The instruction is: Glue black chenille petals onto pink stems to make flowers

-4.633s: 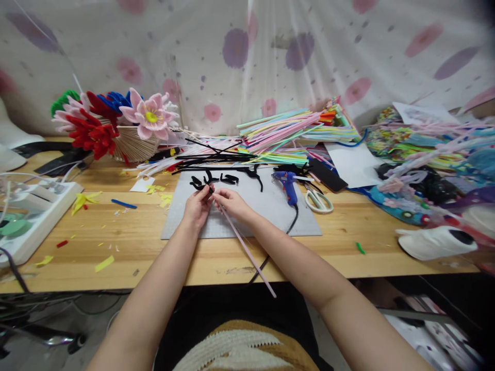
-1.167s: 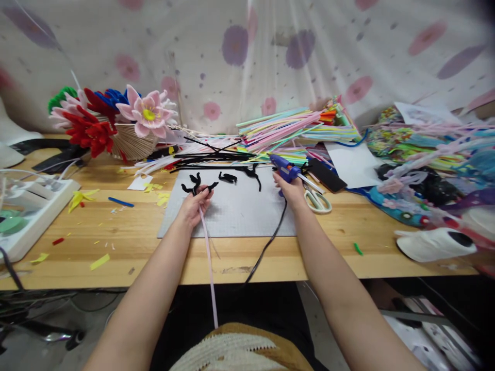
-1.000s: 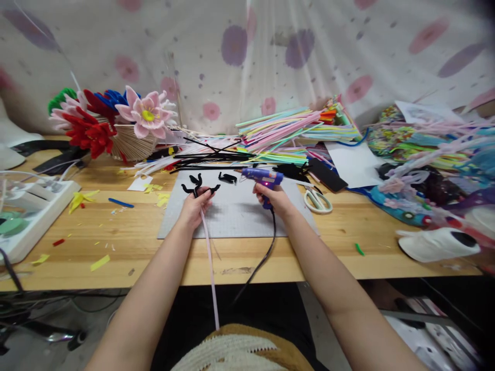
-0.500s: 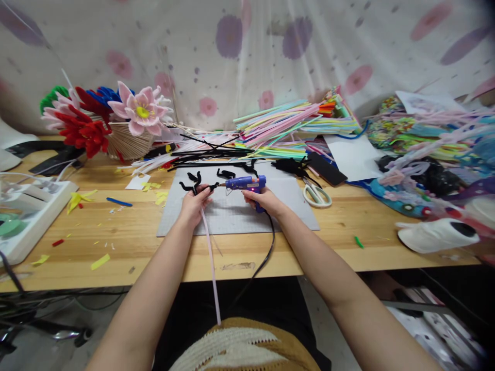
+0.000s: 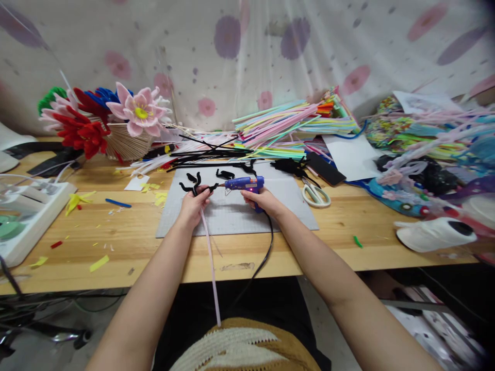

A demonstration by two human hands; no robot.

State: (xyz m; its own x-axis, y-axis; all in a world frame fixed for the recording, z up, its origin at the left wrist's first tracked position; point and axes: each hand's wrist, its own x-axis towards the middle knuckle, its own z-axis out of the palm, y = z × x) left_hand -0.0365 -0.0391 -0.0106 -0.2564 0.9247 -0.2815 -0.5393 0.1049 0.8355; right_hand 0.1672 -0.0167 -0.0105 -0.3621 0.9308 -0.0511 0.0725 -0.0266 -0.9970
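Pinched in my left hand (image 5: 193, 206) is a branched black pipe-cleaner piece (image 5: 188, 186), with a long pale pink stem (image 5: 211, 270) hanging below toward my lap. My right hand (image 5: 262, 200) grips a blue hot glue gun (image 5: 240, 183), its small light glowing red. The gun points left, its nozzle at the black tip beside my left fingers; whether they touch, I cannot tell. A black cord (image 5: 266, 250) runs down from its handle. Underneath both hands lies a grey cutting mat (image 5: 228, 221), with small black fuzzy pieces (image 5: 225, 174) at its far side.
White-handled scissors (image 5: 316, 195) and a phone (image 5: 326, 168) lie right of the mat. Behind are black pipe cleaners (image 5: 209, 153) and a pastel bundle (image 5: 282, 123). Fuzzy flowers (image 5: 139, 111) stand back left, a power strip (image 5: 38, 221) at left. A white object (image 5: 435, 235) sits right.
The whole view has shifted very slightly. Both hands, the glue gun and the black piece keep nearly the same positions.
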